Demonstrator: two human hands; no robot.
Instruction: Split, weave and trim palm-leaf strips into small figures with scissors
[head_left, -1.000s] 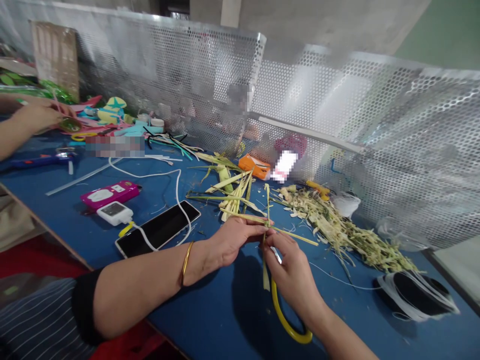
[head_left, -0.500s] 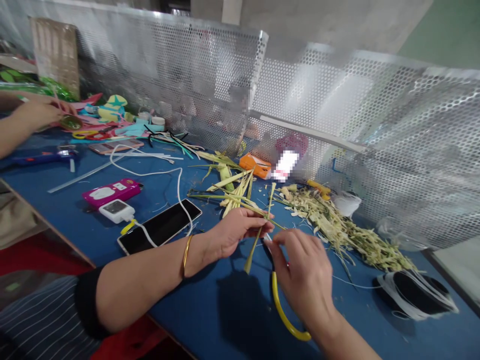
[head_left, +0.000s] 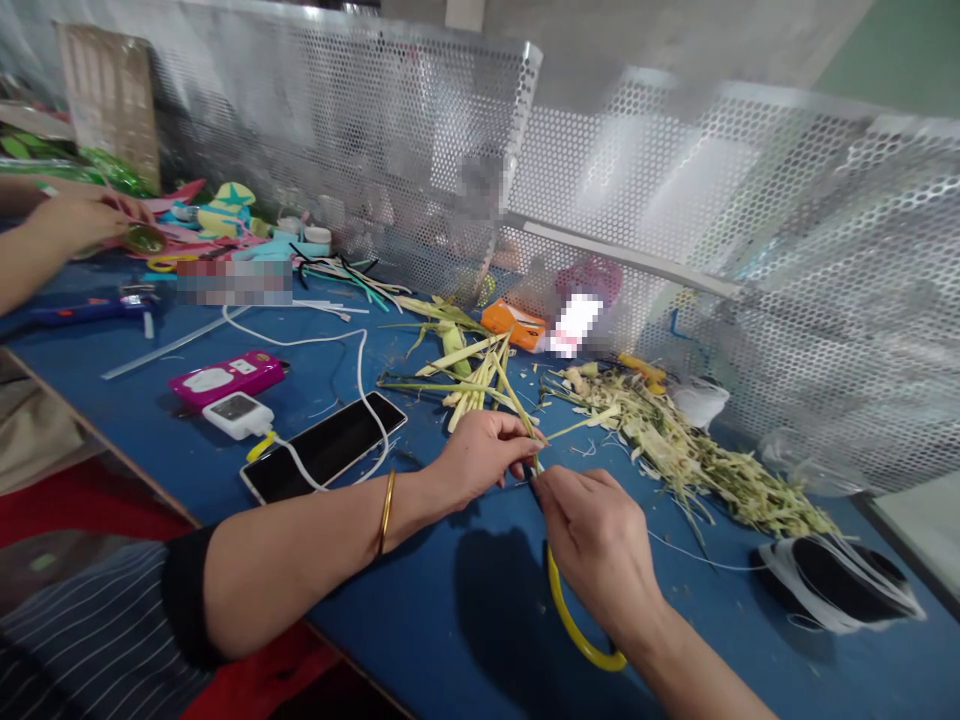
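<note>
My left hand, with a gold bangle at the wrist, pinches thin pale-green plant strips, which look like husk or leaf. One crosses out to the right, its pale end near the scrap pile. Close by, my right hand is closed, fingertips together at the lower end of the strips; its grip is partly hidden. Under the right hand lies a tool with a curved yellow handle, its other end covered. Beyond the left hand a bundle of pale strips rests on the blue table.
A heap of shredded plant scraps and a black spool of white cord are at right. Left are a black phone, a magenta device and white cable. A perforated metal screen stands behind. Another person's hand works far left.
My right hand has moved slightly up and left against the strips by the left fingers. The crossing strip has turned from upright and downward to pointing right.
</note>
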